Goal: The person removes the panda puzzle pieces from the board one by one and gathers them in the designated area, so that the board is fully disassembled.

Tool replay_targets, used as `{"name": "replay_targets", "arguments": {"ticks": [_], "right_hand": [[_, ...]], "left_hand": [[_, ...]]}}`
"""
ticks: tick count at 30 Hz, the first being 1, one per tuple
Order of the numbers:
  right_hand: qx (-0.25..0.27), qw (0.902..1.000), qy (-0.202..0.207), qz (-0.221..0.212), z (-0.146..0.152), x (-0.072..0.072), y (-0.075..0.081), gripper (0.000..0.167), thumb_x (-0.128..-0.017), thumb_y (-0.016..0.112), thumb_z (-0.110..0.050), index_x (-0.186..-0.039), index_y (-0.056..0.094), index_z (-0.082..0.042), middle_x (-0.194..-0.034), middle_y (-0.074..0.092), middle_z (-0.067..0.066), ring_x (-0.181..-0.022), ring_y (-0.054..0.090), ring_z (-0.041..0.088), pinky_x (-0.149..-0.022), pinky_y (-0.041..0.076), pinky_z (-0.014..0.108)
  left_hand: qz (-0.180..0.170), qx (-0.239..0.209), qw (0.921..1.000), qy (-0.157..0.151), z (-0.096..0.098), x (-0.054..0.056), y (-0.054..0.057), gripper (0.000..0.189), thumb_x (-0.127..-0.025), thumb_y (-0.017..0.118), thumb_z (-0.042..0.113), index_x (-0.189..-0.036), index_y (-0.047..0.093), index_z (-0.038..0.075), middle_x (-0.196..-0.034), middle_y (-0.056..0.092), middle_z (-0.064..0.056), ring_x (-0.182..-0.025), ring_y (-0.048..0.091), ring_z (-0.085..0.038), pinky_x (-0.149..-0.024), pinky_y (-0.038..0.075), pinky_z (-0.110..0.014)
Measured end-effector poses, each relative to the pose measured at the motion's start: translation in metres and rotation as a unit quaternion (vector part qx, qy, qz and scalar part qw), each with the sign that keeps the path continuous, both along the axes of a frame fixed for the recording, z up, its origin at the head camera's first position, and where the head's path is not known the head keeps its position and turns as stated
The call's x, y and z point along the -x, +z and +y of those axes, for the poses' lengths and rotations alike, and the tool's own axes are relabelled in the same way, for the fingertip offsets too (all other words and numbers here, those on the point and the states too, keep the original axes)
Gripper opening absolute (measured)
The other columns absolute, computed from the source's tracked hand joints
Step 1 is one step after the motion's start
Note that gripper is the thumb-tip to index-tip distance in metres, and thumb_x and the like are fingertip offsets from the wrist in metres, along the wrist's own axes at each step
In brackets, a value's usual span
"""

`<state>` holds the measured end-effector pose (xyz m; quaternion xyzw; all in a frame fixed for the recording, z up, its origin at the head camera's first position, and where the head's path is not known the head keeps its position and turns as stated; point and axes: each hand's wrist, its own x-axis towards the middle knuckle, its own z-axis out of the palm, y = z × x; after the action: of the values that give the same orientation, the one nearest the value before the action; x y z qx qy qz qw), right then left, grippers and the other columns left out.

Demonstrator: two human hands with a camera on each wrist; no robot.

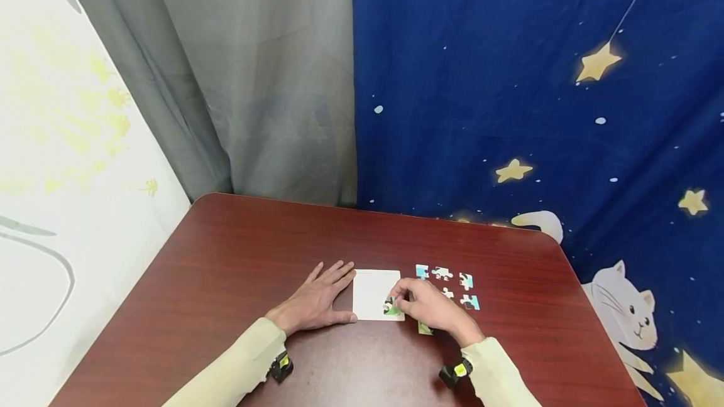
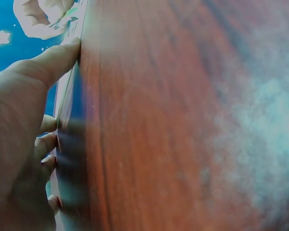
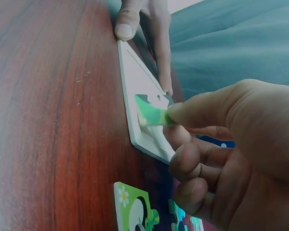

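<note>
A white square puzzle tray [image 1: 370, 294] with a raised rim lies on the table between the hands. My left hand [image 1: 318, 300] lies with its fingers spread and straight, thumb and fingertips at the tray's left edge. Over the tray's near right corner, my right hand [image 1: 427, 304] pinches a green puzzle piece [image 3: 153, 110] between thumb and forefinger. The piece looks tilted against the tray's inside; whether it lies flat at any point I cannot tell. Beside the tray, a green piece with a white flower [image 3: 130, 204] lies partly below the right hand.
Several loose puzzle pieces [image 1: 442, 273], mostly light blue and white, lie right of the tray, some partly covered by the right hand. The dark red wooden table [image 1: 254, 250] ends at grey [image 1: 283, 112] and blue curtains [image 1: 452, 112] behind. Each wrist wears a small black camera.
</note>
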<state>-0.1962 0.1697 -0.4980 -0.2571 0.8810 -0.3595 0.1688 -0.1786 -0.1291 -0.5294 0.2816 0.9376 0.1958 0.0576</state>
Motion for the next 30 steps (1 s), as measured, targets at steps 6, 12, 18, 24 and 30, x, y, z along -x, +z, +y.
{"name": "replay_targets", "arguments": {"ticks": [6, 12, 18, 24, 30], "right_hand": [[-0.002, 0.9999, 0.005, -0.014, 0.0012, -0.0013, -0.0018, 0.011, -0.103, 0.064, -0.012, -0.099, 0.074, -0.017, -0.075, 0.062, -0.007, -0.063, 0.053, 0.002, -0.058, 0.046, 0.021], [0.0, 1.0, -0.005, -0.008, 0.001, -0.0017, 0.0007, 0.009, -0.104, 0.064, -0.014, -0.104, 0.073, -0.017, -0.084, 0.067, -0.005, -0.068, 0.055, 0.005, -0.062, 0.047, 0.022], [0.003, 1.0, -0.007, -0.003, 0.0019, -0.003, 0.0012, 0.01, -0.104, 0.064, -0.014, -0.108, 0.073, -0.016, -0.09, 0.071, -0.003, -0.074, 0.058, 0.006, -0.067, 0.048, 0.023], [0.002, 1.0, -0.002, -0.002, 0.0035, -0.0034, 0.0003, 0.011, -0.105, 0.064, -0.014, -0.11, 0.073, -0.016, -0.092, 0.073, -0.002, -0.076, 0.06, 0.005, -0.07, 0.05, 0.023], [0.001, 1.0, 0.0, 0.005, 0.0063, -0.0012, 0.0023, 0.01, -0.105, 0.065, -0.014, -0.11, 0.073, -0.016, -0.093, 0.072, -0.003, -0.075, 0.059, 0.005, -0.071, 0.05, 0.023]], "left_hand": [[-0.001, -0.003, 1.0, 0.0, 0.0003, -0.0013, -0.0012, 0.095, -0.095, 0.069, 0.064, -0.165, 0.039, 0.007, -0.176, 0.033, -0.011, -0.165, 0.028, -0.037, -0.134, 0.017, -0.066], [0.006, -0.014, 0.9999, 0.003, -0.0003, -0.0025, 0.0001, 0.095, -0.094, 0.071, 0.062, -0.164, 0.041, 0.005, -0.175, 0.035, -0.013, -0.164, 0.03, -0.039, -0.133, 0.018, -0.068], [0.004, -0.014, 0.9999, 0.003, -0.0008, -0.0036, -0.0014, 0.095, -0.094, 0.071, 0.062, -0.164, 0.041, 0.004, -0.175, 0.035, -0.013, -0.164, 0.03, -0.039, -0.132, 0.018, -0.068], [-0.002, -0.005, 1.0, 0.002, 0.0003, -0.002, -0.0024, 0.095, -0.095, 0.069, 0.064, -0.165, 0.039, 0.007, -0.176, 0.033, -0.011, -0.165, 0.027, -0.037, -0.134, 0.016, -0.066], [0.016, -0.021, 0.9996, -0.002, -0.001, -0.0009, -0.0041, 0.096, -0.093, 0.072, 0.063, -0.163, 0.042, 0.005, -0.174, 0.036, -0.014, -0.163, 0.031, -0.04, -0.132, 0.019, -0.068]]}}
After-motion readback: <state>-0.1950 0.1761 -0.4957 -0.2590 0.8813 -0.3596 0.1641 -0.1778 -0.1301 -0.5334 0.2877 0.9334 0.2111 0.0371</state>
